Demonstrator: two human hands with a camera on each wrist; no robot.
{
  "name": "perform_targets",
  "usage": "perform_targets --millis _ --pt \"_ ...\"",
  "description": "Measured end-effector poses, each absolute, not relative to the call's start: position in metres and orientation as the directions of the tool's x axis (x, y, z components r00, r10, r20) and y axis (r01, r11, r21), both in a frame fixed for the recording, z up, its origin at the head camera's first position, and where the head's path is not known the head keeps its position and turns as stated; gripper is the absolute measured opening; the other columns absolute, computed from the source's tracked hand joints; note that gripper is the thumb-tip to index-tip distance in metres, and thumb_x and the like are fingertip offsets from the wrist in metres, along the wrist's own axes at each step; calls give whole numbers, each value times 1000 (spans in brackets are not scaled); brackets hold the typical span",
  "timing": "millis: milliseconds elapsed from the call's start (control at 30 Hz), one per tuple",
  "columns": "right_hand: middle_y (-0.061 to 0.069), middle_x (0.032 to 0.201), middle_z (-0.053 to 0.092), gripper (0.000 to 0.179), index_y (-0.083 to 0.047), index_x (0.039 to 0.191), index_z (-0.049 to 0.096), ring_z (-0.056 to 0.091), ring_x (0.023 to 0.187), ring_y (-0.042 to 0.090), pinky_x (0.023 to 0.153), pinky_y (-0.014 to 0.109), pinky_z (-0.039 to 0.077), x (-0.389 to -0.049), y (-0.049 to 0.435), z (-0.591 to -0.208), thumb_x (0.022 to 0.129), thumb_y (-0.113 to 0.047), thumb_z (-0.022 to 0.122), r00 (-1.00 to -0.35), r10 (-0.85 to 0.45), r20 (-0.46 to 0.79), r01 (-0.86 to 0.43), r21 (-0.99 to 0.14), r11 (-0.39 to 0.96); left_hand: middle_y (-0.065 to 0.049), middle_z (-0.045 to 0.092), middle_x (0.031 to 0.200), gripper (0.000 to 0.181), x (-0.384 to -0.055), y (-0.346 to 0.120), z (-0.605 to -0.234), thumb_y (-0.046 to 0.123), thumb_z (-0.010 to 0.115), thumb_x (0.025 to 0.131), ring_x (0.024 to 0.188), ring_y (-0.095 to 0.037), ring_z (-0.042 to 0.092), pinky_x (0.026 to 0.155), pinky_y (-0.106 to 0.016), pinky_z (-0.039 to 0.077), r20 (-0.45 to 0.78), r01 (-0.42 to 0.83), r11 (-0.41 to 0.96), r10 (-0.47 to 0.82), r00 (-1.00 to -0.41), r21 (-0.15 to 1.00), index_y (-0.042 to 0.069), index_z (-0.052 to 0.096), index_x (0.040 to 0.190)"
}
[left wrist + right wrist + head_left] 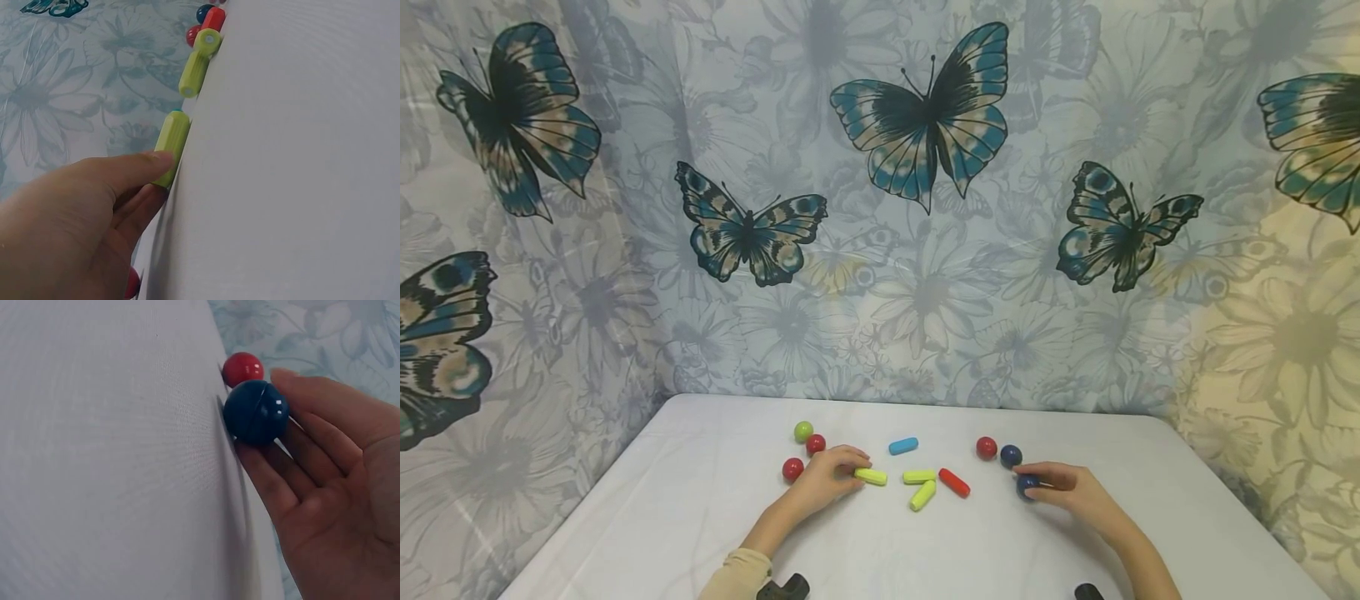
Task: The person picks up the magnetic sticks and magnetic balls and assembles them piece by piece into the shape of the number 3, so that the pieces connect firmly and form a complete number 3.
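Observation:
My left hand [829,480] pinches the end of a short yellow-green rod [871,477] between thumb and fingers. In the left wrist view the same rod [171,140] points away from the fingertips. Over on the right, my right hand [1072,493] holds a dark blue ball [1027,487] between thumb and fingers, low at the white tabletop. The right wrist view shows this ball [256,412] large, with a seam round it. Close to the right hand are a second blue ball [1011,456] and a red ball [987,448].
Between the hands lie two more yellow-green rods [919,477], a red rod [954,483] and a blue rod [903,446]. A green ball [803,431] and two red balls [793,470] sit beside the left hand. A butterfly-patterned cloth [925,333] hangs behind the white table [647,508].

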State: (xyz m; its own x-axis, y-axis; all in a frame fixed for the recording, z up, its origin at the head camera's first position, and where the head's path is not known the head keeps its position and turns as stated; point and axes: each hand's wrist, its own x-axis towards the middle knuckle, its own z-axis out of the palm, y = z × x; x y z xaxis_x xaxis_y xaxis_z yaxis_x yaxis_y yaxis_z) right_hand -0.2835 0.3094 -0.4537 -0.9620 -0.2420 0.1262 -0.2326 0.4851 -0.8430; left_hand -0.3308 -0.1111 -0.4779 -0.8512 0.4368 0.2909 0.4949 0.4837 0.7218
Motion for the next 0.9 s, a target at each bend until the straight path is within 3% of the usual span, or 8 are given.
perform_targets --millis 333,667,900 --pt "26 132 59 44 3 128 59 52 112 -18 92 7 45 -284 315 -458 90 -17 68 -933 -322 163 -296 -856 424 2 70 108 25 -331 -109 -480 4 77 79 106 -21 67 94 -31 55 291 479 489 413 -863 729 18 72 99" --pt "24 130 61 43 3 126 61 55 110 -15 91 8 46 -284 312 -461 88 -16 71 -947 -265 183 -289 -847 446 8 69 100 26 -329 -109 -480 5 78 77 100 -12 65 92 -25 54 295 470 508 389 -873 721 22 70 97" --pt "25 130 61 43 3 126 61 55 111 -14 92 8 46 -283 312 -460 88 -16 70 -946 -263 191 -295 -846 444 9 68 99 25 -329 -108 -479 7 78 78 101 -13 65 93 -31 54 312 472 519 367 -876 712 22 70 95"
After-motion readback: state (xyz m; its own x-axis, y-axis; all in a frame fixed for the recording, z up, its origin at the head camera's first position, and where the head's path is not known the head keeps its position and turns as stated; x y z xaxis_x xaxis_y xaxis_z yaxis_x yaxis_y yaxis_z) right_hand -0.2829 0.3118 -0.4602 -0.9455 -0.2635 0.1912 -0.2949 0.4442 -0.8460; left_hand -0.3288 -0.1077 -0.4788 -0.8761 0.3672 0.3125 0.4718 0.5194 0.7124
